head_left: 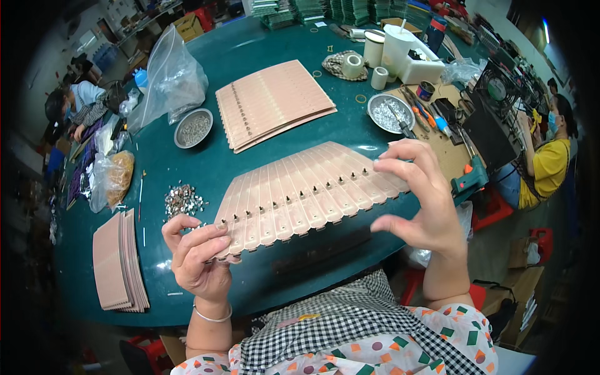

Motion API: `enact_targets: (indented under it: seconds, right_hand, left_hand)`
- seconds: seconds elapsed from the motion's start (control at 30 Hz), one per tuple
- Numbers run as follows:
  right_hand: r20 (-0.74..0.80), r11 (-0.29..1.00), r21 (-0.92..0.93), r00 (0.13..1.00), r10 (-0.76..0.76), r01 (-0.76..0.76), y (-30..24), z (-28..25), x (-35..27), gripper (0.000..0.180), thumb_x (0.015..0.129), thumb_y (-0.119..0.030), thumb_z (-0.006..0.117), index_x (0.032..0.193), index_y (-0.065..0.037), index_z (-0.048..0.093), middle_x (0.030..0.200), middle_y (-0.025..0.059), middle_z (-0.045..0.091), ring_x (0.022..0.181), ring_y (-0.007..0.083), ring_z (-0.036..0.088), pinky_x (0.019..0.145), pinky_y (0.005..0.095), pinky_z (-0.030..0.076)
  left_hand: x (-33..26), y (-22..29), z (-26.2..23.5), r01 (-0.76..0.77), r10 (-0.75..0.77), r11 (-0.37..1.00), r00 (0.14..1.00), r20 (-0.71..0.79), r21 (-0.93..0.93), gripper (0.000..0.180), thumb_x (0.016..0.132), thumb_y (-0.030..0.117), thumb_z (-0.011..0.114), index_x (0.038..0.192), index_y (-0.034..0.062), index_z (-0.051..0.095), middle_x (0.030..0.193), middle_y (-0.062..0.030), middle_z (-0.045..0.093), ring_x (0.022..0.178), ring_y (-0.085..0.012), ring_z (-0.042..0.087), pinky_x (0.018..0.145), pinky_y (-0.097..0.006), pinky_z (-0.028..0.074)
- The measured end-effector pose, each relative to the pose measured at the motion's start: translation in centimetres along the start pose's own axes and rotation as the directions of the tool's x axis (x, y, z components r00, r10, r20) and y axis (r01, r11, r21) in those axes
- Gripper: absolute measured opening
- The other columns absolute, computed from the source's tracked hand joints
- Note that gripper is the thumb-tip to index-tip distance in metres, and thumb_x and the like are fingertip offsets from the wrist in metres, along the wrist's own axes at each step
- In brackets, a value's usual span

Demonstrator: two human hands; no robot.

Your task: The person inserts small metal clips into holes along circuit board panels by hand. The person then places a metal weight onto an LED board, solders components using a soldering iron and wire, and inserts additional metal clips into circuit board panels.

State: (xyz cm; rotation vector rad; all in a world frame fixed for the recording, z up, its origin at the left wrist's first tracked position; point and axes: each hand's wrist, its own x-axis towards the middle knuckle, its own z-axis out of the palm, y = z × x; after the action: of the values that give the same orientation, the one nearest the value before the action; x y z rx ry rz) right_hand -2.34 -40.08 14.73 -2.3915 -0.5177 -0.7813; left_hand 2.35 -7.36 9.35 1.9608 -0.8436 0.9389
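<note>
A fanned row of pink slotted strips (312,190), each fitted with a small dark stud, is held just above the near edge of the green table (250,56). Its left end is pinched by the left hand (197,253), thumb over the top and fingers curled beneath. The right hand (422,200) is held at the right end with fingers spread and slightly curled; only the fingertips appear to touch the strips, and no closed grip is seen.

To the left, a stack of similar pink strips (119,262) is laid flat near the table edge. A small heap of loose metal parts (182,201) is placed just beyond the left hand. Further left, a clear bag with brownish contents (112,178) is seen.

At mid-table, a second fanned set of pink strips (272,103) is laid, with a round metal dish (193,128) beside it and a large clear plastic bag (172,78) behind. A second metal dish (390,114) is placed to the right. At the far side, white tape rolls (353,64) are grouped.
</note>
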Motion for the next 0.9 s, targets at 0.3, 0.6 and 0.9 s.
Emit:
enact_targets:
  seconds: [0.3,0.6,0.9]
  right_hand:
    - [0.369,0.977,-0.123,0.922,-0.116,0.172,-2.3,-0.7,3.5,0.042,0.061,-0.013,0.082,0.096,-0.005,0.062,0.103,0.0103,0.061,0.109,0.0317,0.056,0.099,0.0451,0.038]
    - [0.436,0.962,-0.138,0.886,-0.156,0.237,-3.0,0.4,4.8,0.030,0.062,0.000,0.069,0.091,-0.005,0.065,0.092,0.0087,0.062,0.106,0.0295,0.058,0.104,0.0488,0.036]
    - [0.460,0.968,-0.129,0.878,-0.135,0.217,-3.1,0.4,4.4,0.028,0.061,0.003,0.065,0.088,-0.002,0.064,0.091,0.0112,0.061,0.105,0.0315,0.057,0.102,0.0468,0.039]
  left_hand:
    - [-0.3,0.6,0.1,0.020,-0.020,1.000,0.999,-0.040,0.004,0.030,0.079,0.037,0.078,0.085,0.0089,0.068,0.088,-0.0062,0.072,0.095,-0.0284,0.053,0.084,-0.040,0.041]
    - [-0.5,0.5,-0.3,0.006,-0.007,0.999,1.000,-0.017,-0.047,0.026,0.072,0.033,0.083,0.084,0.0115,0.074,0.086,-0.0016,0.074,0.086,-0.0237,0.054,0.078,-0.035,0.042]
    - [-0.5,0.6,-0.4,0.023,-0.023,0.998,1.000,0.013,-0.051,0.025,0.070,0.026,0.084,0.086,0.0100,0.072,0.086,-0.0043,0.073,0.088,-0.0266,0.054,0.078,-0.036,0.045]
